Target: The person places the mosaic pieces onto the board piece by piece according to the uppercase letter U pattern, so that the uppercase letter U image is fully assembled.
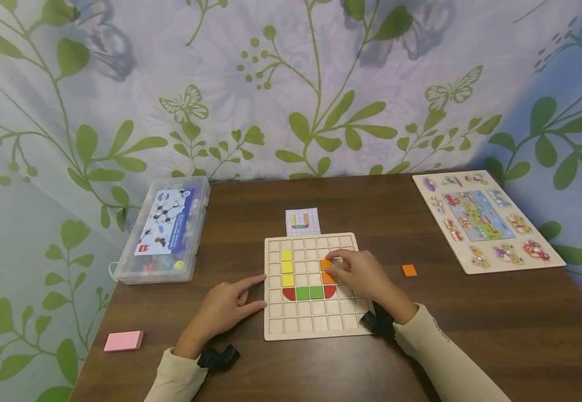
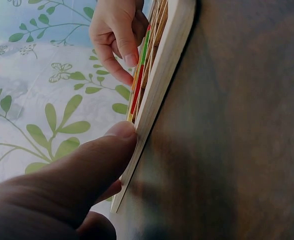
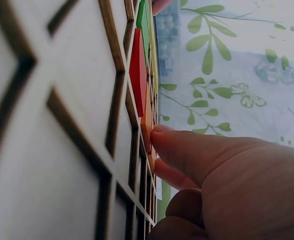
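Observation:
A square wooden grid board [image 1: 291,325] lies on the table. Three yellow tiles [image 1: 287,267] form a column on it, with two green tiles [image 1: 302,293] between two red rounded tiles [image 1: 289,294] below. On the right side of this U shape sit two orange tiles [image 1: 328,278]. My right hand [image 1: 363,274] pinches the upper orange tile [image 1: 324,264] with thumb and index finger, partly covering it. My left hand [image 1: 224,306] touches the board's left edge with extended thumb and index finger. The left wrist view shows that thumb [image 2: 118,135] against the wooden rim.
A loose orange tile [image 1: 409,271] lies right of the board. Behind the board is a small pattern card [image 1: 302,222]. A clear plastic case [image 1: 197,245] stands at the left, a pink block [image 1: 123,341] nearer me. A wooden picture puzzle [image 1: 471,223] lies at the right.

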The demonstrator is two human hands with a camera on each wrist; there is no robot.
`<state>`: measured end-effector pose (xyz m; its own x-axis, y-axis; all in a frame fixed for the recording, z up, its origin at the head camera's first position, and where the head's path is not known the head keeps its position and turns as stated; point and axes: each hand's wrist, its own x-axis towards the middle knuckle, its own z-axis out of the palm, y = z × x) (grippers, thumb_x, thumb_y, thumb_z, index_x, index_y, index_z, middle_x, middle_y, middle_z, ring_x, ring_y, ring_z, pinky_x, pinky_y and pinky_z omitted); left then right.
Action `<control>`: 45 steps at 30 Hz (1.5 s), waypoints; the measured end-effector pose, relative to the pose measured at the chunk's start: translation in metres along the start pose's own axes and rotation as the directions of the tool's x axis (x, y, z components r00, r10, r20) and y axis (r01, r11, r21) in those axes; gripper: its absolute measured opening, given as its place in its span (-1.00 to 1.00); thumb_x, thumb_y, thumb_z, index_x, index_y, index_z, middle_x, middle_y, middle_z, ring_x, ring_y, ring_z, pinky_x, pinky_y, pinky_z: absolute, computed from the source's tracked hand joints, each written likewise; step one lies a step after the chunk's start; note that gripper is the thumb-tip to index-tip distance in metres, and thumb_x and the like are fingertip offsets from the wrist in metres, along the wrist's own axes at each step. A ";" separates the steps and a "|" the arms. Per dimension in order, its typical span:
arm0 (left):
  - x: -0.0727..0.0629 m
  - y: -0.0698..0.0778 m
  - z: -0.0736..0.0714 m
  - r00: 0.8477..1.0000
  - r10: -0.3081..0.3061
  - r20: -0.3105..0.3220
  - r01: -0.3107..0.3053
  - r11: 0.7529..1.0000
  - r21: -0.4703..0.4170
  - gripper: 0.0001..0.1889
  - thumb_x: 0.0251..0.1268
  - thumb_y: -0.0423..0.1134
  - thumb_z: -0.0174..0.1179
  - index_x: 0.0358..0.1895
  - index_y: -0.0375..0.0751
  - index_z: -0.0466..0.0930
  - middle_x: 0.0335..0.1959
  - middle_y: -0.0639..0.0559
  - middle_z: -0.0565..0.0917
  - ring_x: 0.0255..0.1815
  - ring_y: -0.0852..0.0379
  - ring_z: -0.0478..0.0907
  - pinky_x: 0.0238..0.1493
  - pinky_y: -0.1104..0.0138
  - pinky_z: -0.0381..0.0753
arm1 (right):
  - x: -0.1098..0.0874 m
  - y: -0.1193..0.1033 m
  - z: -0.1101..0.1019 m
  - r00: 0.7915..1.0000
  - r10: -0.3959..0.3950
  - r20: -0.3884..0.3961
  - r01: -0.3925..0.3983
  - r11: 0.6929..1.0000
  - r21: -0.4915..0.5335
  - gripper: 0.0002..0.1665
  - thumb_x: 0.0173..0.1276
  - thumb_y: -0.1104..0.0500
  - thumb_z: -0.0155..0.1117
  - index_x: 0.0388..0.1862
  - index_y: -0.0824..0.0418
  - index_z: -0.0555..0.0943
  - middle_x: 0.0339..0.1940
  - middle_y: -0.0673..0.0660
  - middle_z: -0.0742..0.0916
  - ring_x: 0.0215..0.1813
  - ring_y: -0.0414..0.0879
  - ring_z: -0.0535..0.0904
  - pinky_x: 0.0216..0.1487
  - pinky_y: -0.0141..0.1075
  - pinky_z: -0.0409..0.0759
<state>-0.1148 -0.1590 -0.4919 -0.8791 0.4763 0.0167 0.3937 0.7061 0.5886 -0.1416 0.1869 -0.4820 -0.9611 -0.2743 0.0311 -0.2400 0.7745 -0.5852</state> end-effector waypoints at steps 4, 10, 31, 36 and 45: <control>0.000 0.001 0.000 1.000 0.000 0.002 0.000 1.000 -0.001 -0.40 0.26 0.15 0.41 0.35 0.13 0.59 -0.74 0.33 0.26 -0.74 0.40 0.15 -0.60 0.43 0.14 | -0.001 0.001 0.000 1.000 0.005 -0.011 -0.005 1.000 0.015 -0.69 0.37 -0.03 0.46 0.04 0.01 0.75 -0.71 -0.13 0.36 -0.65 -0.24 0.15 -0.56 -0.33 0.13; 0.001 0.003 -0.001 1.000 -0.005 0.006 0.005 1.000 0.003 -0.40 0.26 0.15 0.41 0.35 0.13 0.59 -0.74 0.33 0.26 -0.74 0.39 0.14 -0.59 0.43 0.13 | -0.005 0.002 -0.002 0.999 0.029 -0.040 -0.026 0.998 0.053 -0.68 0.35 0.00 0.49 0.05 0.02 0.75 -0.72 -0.12 0.34 -0.65 -0.20 0.17 -0.56 -0.32 0.13; 0.001 0.000 -0.003 1.000 0.011 -0.005 -0.011 1.000 0.013 -0.40 0.26 0.16 0.40 0.36 0.14 0.59 -0.75 0.34 0.27 -0.74 0.40 0.14 -0.60 0.43 0.14 | -0.054 0.067 -0.057 0.949 0.048 -0.312 -0.048 0.999 0.007 -0.80 0.37 0.10 0.47 -0.05 0.07 0.78 -0.73 -0.11 0.31 -0.69 -0.22 0.16 -0.63 -0.30 0.15; 0.001 0.001 -0.004 1.000 0.002 -0.001 -0.002 1.000 0.011 -0.40 0.26 0.16 0.41 0.36 0.14 0.58 -0.74 0.34 0.26 -0.74 0.39 0.14 -0.60 0.43 0.13 | -0.068 0.091 -0.069 0.960 0.071 -0.270 -0.076 0.997 -0.007 -0.77 0.40 0.04 0.45 -0.02 0.04 0.76 -0.76 -0.11 0.37 -0.70 -0.24 0.17 -0.64 -0.31 0.16; -0.001 0.000 -0.001 1.000 0.003 -0.008 -0.003 1.000 0.007 -0.41 0.25 0.17 0.41 0.34 0.15 0.60 -0.74 0.34 0.26 -0.73 0.39 0.14 -0.59 0.42 0.13 | -0.091 0.115 -0.080 0.972 0.151 -0.179 -0.150 0.989 0.015 -0.65 0.40 -0.04 0.44 0.07 0.06 0.74 -0.69 -0.06 0.35 -0.66 -0.23 0.17 -0.62 -0.30 0.18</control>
<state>-0.1144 -0.1597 -0.4913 -0.8798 0.4748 0.0248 0.3987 0.7083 0.5826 -0.0928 0.3463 -0.4874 -0.9951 -0.0483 0.0868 -0.0907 0.7984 -0.5953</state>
